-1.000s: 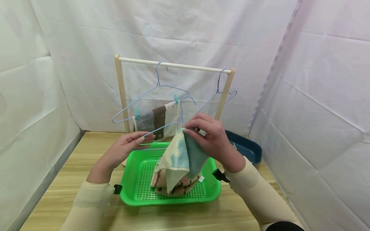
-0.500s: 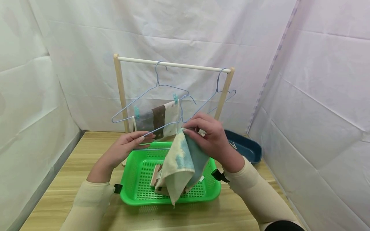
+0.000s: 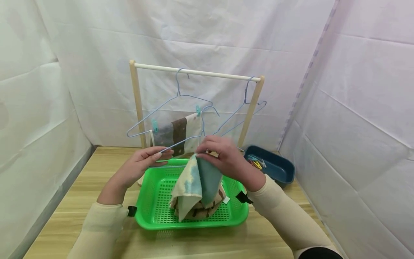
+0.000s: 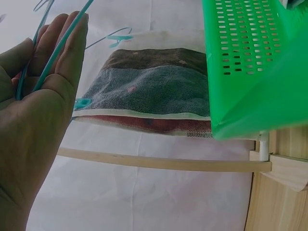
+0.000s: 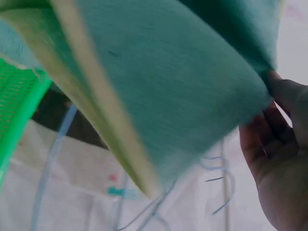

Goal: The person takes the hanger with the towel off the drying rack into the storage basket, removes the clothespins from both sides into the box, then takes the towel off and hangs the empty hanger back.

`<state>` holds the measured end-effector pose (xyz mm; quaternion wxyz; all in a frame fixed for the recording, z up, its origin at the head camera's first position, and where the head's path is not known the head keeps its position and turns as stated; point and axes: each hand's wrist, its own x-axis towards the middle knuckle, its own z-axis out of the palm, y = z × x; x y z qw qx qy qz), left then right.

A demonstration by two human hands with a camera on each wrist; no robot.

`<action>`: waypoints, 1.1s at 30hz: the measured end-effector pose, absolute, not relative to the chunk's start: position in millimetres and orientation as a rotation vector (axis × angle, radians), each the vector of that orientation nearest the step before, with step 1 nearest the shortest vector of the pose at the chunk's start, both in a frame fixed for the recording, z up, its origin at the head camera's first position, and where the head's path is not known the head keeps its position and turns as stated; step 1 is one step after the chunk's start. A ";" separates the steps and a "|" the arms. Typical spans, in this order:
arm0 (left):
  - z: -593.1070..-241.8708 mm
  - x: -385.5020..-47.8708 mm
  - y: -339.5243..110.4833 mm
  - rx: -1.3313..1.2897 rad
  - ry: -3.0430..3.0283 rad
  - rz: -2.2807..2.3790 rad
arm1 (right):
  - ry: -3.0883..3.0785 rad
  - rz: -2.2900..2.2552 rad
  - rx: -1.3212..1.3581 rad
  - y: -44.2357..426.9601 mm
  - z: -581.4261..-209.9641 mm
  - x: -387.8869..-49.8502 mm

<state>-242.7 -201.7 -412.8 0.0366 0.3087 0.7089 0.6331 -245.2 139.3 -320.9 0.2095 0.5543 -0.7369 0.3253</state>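
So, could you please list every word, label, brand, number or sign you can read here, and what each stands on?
No text is readable.
Small white tag in the green perforated plastic basket: any print too small to read.
Speckled patch on the hanging grey, brown and white towel: too blurred to tell.
Blue-and-cream cloth in the right hand: no lettering visible.

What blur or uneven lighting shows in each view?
Head: right hand slightly blurred at the knuckles; left wrist: left hand dim against the bright white backdrop; right wrist: cloth blurred along its pale edge, right hand dark.
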 end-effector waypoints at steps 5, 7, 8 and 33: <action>-414.5 -243.4 -203.0 0.950 2.179 1.948 | -2.193 0.785 1.624 151.5 -342.2 -250.0; -414.4 -243.7 -203.1 0.949 2.182 1.950 | -2.265 0.751 1.641 157.7 -350.1 -250.4; -414.2 -243.6 -202.9 0.949 2.183 1.950 | -2.304 0.733 1.649 161.2 -354.4 -250.8; -409.5 -238.5 -203.0 0.957 2.176 1.957 | -2.903 0.272 1.848 157.0 -441.4 -258.3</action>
